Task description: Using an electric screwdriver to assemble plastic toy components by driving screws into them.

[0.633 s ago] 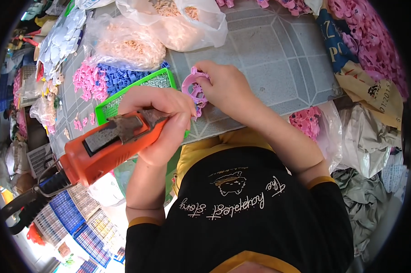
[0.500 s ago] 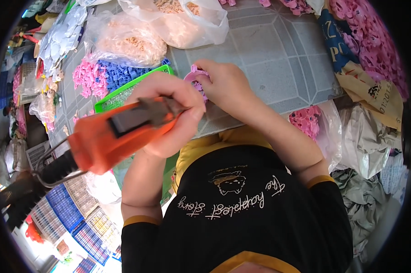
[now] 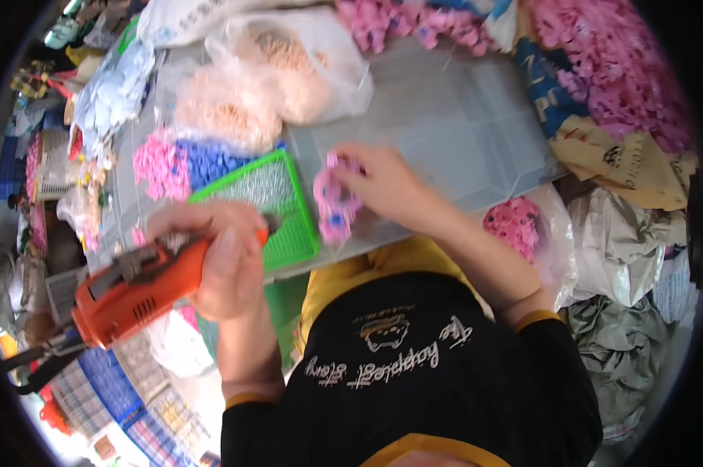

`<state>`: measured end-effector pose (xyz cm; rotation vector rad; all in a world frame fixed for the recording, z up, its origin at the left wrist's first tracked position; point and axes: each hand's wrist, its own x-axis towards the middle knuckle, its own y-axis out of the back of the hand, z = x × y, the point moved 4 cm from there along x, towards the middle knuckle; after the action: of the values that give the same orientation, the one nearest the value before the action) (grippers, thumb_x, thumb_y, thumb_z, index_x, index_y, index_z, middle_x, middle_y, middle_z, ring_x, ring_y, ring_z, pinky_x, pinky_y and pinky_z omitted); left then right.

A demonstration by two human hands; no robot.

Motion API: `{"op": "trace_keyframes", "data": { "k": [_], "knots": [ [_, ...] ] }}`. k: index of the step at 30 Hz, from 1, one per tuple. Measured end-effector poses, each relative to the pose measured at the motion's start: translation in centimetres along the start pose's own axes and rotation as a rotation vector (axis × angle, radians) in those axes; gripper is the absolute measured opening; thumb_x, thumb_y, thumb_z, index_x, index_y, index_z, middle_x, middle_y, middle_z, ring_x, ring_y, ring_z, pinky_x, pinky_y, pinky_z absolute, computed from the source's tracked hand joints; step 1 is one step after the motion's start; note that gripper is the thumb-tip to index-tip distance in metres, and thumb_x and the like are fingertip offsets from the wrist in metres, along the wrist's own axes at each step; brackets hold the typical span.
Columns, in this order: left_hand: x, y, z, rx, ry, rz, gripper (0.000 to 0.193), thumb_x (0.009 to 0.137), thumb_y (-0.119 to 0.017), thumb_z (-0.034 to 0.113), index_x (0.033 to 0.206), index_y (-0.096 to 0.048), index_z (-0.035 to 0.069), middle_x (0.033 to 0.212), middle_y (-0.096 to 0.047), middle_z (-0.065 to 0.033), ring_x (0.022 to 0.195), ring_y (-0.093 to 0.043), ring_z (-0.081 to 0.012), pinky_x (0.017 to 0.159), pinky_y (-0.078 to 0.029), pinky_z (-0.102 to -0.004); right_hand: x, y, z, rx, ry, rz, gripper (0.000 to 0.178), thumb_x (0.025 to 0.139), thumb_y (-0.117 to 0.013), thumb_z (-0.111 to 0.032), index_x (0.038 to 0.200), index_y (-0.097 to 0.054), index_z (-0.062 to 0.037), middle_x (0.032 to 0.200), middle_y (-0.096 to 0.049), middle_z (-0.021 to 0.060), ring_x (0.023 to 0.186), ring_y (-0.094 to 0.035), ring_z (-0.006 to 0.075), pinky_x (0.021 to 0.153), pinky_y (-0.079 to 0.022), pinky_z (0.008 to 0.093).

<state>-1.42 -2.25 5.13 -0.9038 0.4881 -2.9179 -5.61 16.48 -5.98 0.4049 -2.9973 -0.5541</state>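
My left hand point(image 3: 231, 261) is wrapped around an orange electric screwdriver point(image 3: 137, 292). Its dark tip reaches over the near side of a green plastic tray point(image 3: 303, 204) that holds a heap of small silvery screws point(image 3: 254, 185). Pinched in the fingers of my right hand point(image 3: 390, 185) is a pink plastic toy part point(image 3: 334, 204) with a ring-like opening and a small blue piece on it. It is held just right of the tray, above the grey table, and is slightly blurred by motion.
Behind the tray lie piles of pink pieces point(image 3: 161, 167) and blue pieces point(image 3: 211, 165). Clear bags of peach-coloured parts point(image 3: 231, 109) stand beyond. Pink parts point(image 3: 413, 22) line the far edge, and more fill a paper sack point(image 3: 612, 159) at right. The table's near edge runs before my waist.
My left hand has drawn the screwdriver left and back from the pink toy part, uncovering the screw tray. My right hand still holds the part, now seen more fully. The head view has shifted somewhat.
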Motion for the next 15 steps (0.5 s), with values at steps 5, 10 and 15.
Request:
{"op": "trace_keyframes", "data": {
  "k": [5,10,15],
  "knots": [
    [-1.2,3.4,0.8,0.111,0.035,0.095,0.032,0.075,-0.057,0.000,0.105,-0.045,0.000,0.059,-0.051,-0.0090,0.050,-0.050,-0.0195,0.055,-0.047,-0.0352,-7.3,8.1,0.9,0.150,-0.104,-0.674,0.020,0.093,-0.062,-0.016,0.107,-0.065,-0.0025,0.087,-0.065,0.0030,0.078,-0.057,0.0095,0.072,-0.048,0.0286],
    [-1.1,4.3,0.5,0.118,0.029,0.100,0.030,0.074,-0.056,-0.002,0.102,-0.046,0.001,0.059,-0.050,-0.0079,0.047,-0.047,-0.0173,0.053,-0.046,-0.0324,-19.0,18.5,13.1,-0.139,-0.747,-0.328,0.038,0.087,-0.066,-0.022,0.121,-0.061,-0.0063,0.097,-0.066,0.0048,0.078,-0.062,0.0152,0.066,-0.051,0.0291],
    [-0.4,3.6,-0.5,0.085,0.053,0.089,0.029,0.074,-0.057,-0.002,0.101,-0.046,0.001,0.058,-0.049,-0.0073,0.046,-0.047,-0.0169,0.053,-0.046,-0.0319,-30.3,18.4,30.7,-0.338,-0.787,-0.109,0.050,0.081,-0.072,-0.020,0.127,-0.059,-0.0071,0.119,-0.063,0.0147,0.099,-0.065,0.0265,0.077,-0.055,0.0389]
  ]
}}
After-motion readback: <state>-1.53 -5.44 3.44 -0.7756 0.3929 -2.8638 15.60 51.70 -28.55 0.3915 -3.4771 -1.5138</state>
